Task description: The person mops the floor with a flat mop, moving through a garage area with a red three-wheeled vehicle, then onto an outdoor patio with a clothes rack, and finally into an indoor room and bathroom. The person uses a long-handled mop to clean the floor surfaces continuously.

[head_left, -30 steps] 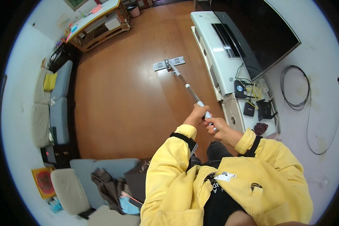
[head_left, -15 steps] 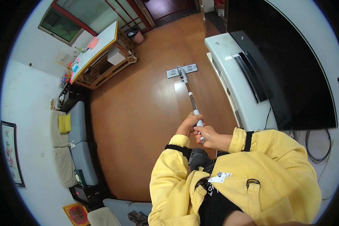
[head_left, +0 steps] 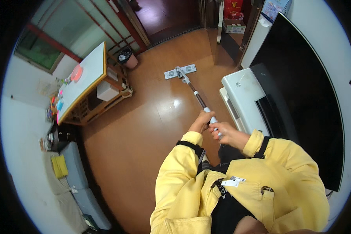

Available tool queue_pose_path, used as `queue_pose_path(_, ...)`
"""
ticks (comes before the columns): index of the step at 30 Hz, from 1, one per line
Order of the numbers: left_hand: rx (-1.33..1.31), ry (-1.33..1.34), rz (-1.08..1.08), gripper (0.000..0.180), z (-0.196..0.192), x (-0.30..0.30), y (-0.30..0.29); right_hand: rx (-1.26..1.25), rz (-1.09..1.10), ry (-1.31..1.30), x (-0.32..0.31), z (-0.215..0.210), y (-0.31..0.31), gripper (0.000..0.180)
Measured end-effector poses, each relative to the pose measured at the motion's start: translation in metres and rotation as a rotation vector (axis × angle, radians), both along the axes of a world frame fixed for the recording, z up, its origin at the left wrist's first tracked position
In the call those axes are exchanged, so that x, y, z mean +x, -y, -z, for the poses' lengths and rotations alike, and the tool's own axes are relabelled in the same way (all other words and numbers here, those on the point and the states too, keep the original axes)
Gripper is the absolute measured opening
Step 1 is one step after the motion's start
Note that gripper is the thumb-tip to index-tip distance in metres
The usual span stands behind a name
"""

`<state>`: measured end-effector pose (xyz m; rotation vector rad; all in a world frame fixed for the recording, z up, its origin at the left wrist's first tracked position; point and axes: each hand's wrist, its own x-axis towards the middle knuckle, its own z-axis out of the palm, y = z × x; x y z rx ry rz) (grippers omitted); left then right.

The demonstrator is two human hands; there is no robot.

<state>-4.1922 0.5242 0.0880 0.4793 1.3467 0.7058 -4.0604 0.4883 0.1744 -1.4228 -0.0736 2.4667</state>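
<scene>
A flat mop slants away from me, its grey rectangular head lying on the reddish-brown floor. My left hand wraps round the upper part of the white grip, farther along the pole. Closer to me, my right hand is closed round the grip's end. Both forearms are in yellow sleeves with black straps near the wrists. The mop's joint shows where the pole meets the head. Parts of the white grip are hidden by my fingers.
A white-topped table stands far left, a pink waste bin beside it. At right are a white TV cabinet and large dark television. A grey sofa lines the left wall. A doorway opens ahead.
I have moved forward with the mop; the doorway, table and bin now appear nearer. The pole slants more to the left. Both hands keep hold of the grip.
</scene>
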Motion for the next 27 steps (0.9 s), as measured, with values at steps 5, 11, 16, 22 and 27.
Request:
queue_pose_path(5, 0.014, 0.116, -0.128, 0.015, -0.001, -0.029, -0.161, 0.085, -0.024, 0.045, -0.033, 0.011, -0.169, 0.010)
queue_pose_path(11, 0.041, 0.086, -0.085, 0.017, -0.028, -0.096, -0.355, 0.093, -0.018, 0.020, -0.096, -0.013, -0.354, 0.012)
queue_pose_path(16, 0.036, 0.091, -0.122, 0.018, -0.010, -0.143, -0.470, 0.084, -0.063, 0.042, -0.141, -0.003, -0.482, 0.013)
queue_pose_path(22, 0.041, 0.270, -0.107, 0.018, 0.026, -0.192, -0.610, 0.059, -0.104, 0.012, -0.180, 0.001, -0.623, 0.015)
queue_pose_path(27, -0.141, 0.676, -0.157, 0.026, 0.055, -0.207, -0.694, 0.287, -0.251, 0.253, -0.172, -0.044, -0.680, 0.033)
